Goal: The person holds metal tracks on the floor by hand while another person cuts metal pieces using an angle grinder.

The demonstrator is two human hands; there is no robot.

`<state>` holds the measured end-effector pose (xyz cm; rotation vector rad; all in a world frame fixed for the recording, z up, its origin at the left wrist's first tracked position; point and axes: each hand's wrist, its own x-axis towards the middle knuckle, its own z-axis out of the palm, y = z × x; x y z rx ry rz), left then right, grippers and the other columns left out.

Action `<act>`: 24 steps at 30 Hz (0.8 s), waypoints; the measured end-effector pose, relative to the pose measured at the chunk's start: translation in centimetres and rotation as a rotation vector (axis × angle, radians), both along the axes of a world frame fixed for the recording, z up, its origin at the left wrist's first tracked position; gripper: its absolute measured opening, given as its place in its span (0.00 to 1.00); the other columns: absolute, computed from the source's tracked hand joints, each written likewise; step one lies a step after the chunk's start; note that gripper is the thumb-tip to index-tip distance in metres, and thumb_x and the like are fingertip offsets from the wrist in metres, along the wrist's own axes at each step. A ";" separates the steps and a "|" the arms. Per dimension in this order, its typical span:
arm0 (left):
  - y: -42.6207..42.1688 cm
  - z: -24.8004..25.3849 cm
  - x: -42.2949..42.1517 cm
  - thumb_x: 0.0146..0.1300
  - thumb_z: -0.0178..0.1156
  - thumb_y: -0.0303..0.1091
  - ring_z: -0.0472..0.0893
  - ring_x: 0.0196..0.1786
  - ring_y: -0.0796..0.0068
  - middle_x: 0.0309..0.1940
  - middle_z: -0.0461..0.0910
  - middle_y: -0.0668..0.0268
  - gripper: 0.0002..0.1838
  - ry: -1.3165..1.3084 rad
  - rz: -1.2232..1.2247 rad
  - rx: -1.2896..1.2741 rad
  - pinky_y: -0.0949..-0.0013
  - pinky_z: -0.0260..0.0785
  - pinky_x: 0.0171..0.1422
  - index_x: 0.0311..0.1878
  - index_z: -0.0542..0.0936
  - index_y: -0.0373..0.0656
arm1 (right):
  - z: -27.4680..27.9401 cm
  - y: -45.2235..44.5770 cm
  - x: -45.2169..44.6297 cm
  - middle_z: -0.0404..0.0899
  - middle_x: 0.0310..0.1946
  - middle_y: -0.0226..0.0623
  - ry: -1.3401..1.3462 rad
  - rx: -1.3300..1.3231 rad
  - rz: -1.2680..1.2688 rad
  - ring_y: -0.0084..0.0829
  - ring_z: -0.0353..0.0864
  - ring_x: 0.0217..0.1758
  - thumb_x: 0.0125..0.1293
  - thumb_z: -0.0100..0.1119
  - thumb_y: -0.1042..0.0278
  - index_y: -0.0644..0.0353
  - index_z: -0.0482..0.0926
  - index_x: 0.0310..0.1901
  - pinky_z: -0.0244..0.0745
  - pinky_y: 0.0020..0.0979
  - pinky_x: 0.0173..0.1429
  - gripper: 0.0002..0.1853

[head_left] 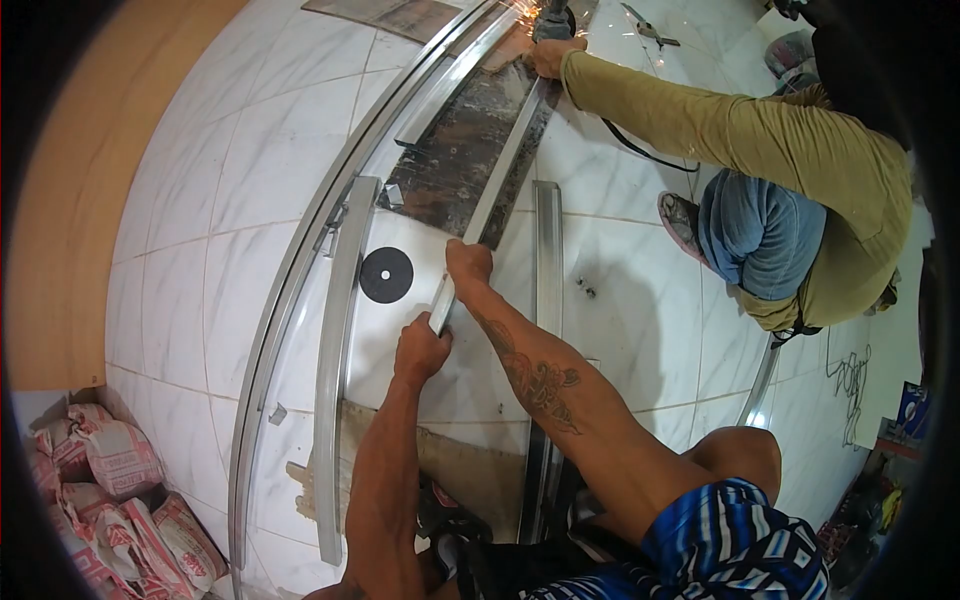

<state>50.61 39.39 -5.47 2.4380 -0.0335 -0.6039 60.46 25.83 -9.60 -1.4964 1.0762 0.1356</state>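
Note:
A long metal channel (508, 165) runs from near my body toward the far end of the floor, over a dark stained board (450, 140). My left hand (424, 348) is wrapped round its near end. A little farther along, my right hand (468, 266) grips the same channel from above. At the far end a co-worker's hand (556, 58) is on an angle grinder (553, 22), and orange sparks spray out beside it. The exact contact of its disc is hard to make out. Just left of my hands a black cutting disc (386, 259) lies flat on the tiles.
More metal channels lie on both sides: a long one (300, 260), a shorter one (345, 330) and another (548, 250). The co-worker (800, 180) crouches at right. Pink-and-white sacks (115, 455) sit at lower left. A clamp-like tool (648, 28) and a wire tangle (848, 375) are at right.

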 end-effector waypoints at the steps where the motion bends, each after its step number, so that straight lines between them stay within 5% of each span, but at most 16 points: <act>1: 0.0 -0.1 0.0 0.61 0.66 0.40 0.85 0.47 0.35 0.40 0.85 0.37 0.20 -0.001 -0.003 -0.007 0.43 0.77 0.56 0.49 0.81 0.33 | -0.6 0.2 0.0 0.85 0.38 0.61 -0.023 -0.039 -0.011 0.50 0.87 0.39 0.60 0.59 0.61 0.82 0.81 0.42 0.81 0.45 0.45 0.23; 2: 0.1 -0.1 0.0 0.61 0.66 0.40 0.85 0.47 0.35 0.40 0.85 0.37 0.20 -0.002 -0.006 -0.014 0.43 0.77 0.56 0.49 0.81 0.33 | -1.1 0.4 0.1 0.85 0.33 0.58 -0.046 -0.078 -0.021 0.46 0.87 0.32 0.61 0.58 0.61 0.82 0.82 0.38 0.81 0.46 0.38 0.23; 5: 0.1 0.0 0.0 0.61 0.66 0.39 0.85 0.47 0.35 0.40 0.85 0.37 0.20 0.001 -0.006 -0.023 0.44 0.77 0.56 0.49 0.81 0.32 | -4.8 0.6 0.9 0.85 0.33 0.57 -0.037 -0.083 -0.055 0.46 0.87 0.30 0.62 0.58 0.62 0.82 0.82 0.39 0.81 0.45 0.36 0.22; 8: 0.1 0.1 0.0 0.61 0.67 0.39 0.85 0.46 0.35 0.40 0.85 0.37 0.20 -0.001 -0.001 -0.024 0.44 0.77 0.56 0.49 0.82 0.32 | -1.7 0.1 0.5 0.83 0.50 0.70 0.041 0.033 -0.010 0.59 0.85 0.57 0.58 0.59 0.61 0.81 0.81 0.49 0.78 0.46 0.64 0.26; 24: 0.0 0.3 0.0 0.60 0.67 0.37 0.85 0.47 0.36 0.40 0.86 0.38 0.20 0.008 0.000 -0.022 0.44 0.77 0.56 0.50 0.82 0.34 | -1.8 0.0 0.5 0.83 0.49 0.72 0.020 0.032 0.003 0.60 0.85 0.57 0.58 0.59 0.60 0.82 0.82 0.46 0.78 0.46 0.62 0.27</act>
